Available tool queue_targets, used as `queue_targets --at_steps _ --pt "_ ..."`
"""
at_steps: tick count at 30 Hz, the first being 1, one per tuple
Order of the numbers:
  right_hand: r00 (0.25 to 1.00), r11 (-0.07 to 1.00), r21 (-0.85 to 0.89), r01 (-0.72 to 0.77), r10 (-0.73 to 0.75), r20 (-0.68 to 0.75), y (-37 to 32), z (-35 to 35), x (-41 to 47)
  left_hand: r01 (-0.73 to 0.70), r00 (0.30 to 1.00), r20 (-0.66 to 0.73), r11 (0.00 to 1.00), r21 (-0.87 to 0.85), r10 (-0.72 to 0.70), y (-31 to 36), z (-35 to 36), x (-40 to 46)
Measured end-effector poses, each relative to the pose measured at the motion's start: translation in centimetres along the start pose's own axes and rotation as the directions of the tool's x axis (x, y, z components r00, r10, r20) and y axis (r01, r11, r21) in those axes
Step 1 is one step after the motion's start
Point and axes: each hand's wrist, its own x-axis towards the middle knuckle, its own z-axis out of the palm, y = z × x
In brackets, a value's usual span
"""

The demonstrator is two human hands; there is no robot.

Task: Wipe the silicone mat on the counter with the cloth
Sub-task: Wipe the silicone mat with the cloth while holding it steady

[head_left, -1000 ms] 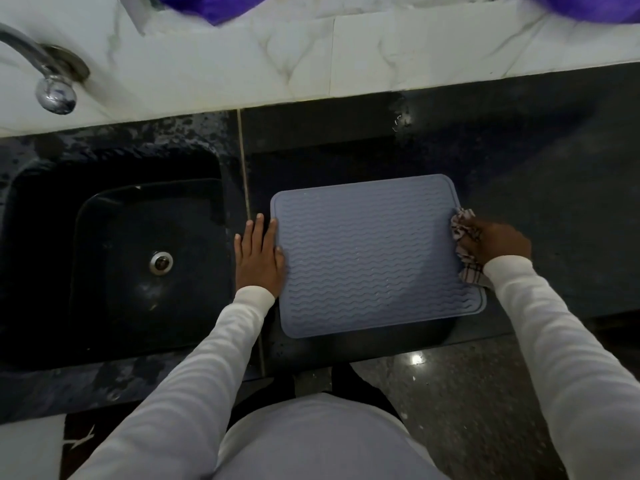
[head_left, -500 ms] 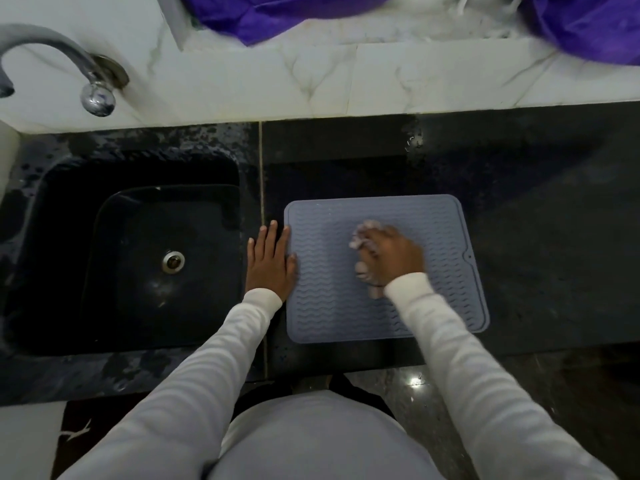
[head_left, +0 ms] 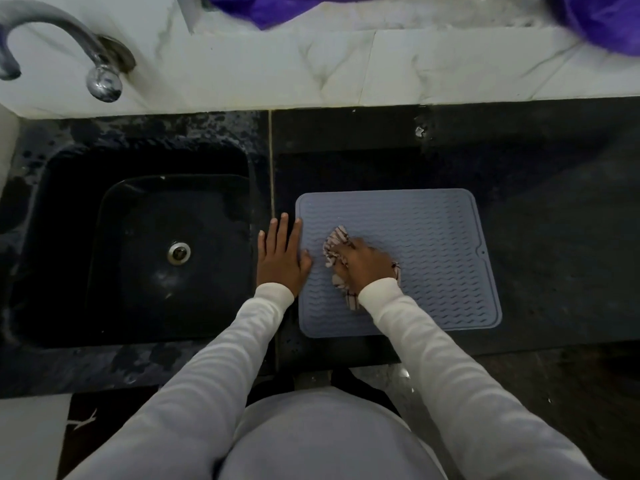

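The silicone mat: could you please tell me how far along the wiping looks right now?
Underway. The right hand presses the bunched cloth on the left-centre of the silicone mat, while the left hand lies flat at its left edge, steadying it. No cleaned area can be told apart, so how much remains is unclear; the right and far parts lie uncovered.

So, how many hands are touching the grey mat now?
2. The left hand lies flat at the mat's left edge; the right hand presses the cloth on its left-centre.
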Motion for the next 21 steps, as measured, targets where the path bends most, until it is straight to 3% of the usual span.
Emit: queue_targets --at_steps 11,21 --pt "0.986 0.986 0.041 -0.163 0.164 -0.017 9.5 -1.6 -2.2 0.015 1.000 0.002 1.000 -0.002 -0.015 0.2 0.0 0.1" --pt "0.923 0.918 0.104 -0.383 0.384 0.012 17.4 -3.4 -3.8 0.017 1.000 0.005 1.000 0.000 -0.017 0.3 0.0 0.1"
